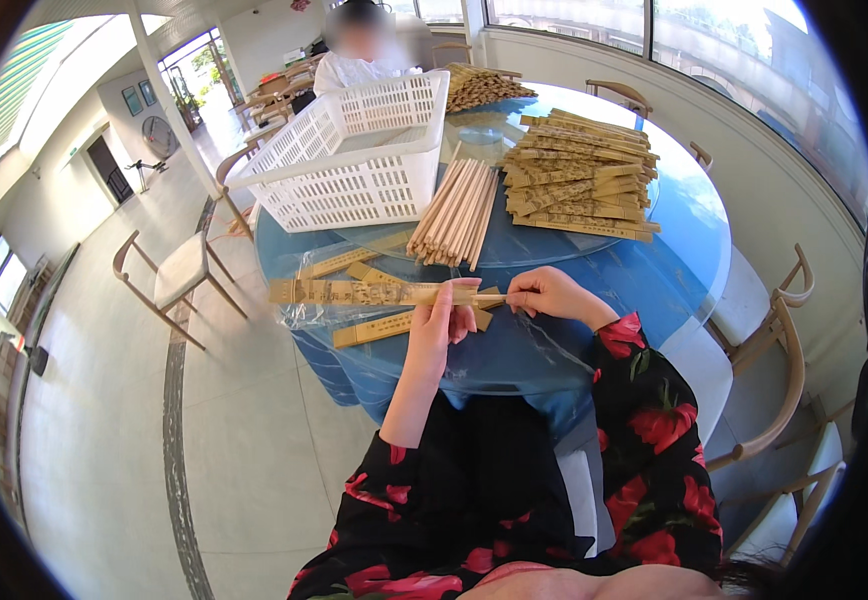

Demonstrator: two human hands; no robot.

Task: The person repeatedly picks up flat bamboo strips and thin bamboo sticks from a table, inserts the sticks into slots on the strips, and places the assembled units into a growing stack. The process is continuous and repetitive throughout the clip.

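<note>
While we sit at a round table (644, 290) under a blue cover, both our hands work close together above its near edge. Our left hand (439, 312) is closed around one end of a long tan paper sleeve (349, 291) printed with dark marks, the thumb lying along its upper face. The sleeve points away to our left, nearly level, over the loose items below. Our right hand (549, 296) pinches the outer end of a thin pale stick (492, 298) between thumb and fingertips. The stick runs from there toward our left hand, in line with the sleeve; the fingers hide how far it reaches in.

Beneath and just beyond our left hand we see several loose sleeves (374, 330) lying at different angles, with crumpled clear film (304, 318) at their left. Farther in, a bundle of pale round sticks (454, 212) lies lengthwise, its near ends toward us. To its right we have a broad stack of printed sleeves (584, 175), and behind that a farther brown pile (484, 88). Left of the bundle stands a white slotted basket (349, 192), and beyond it sits another person (349, 72) in white. A wooden chair (182, 270) stands left of the table.
</note>
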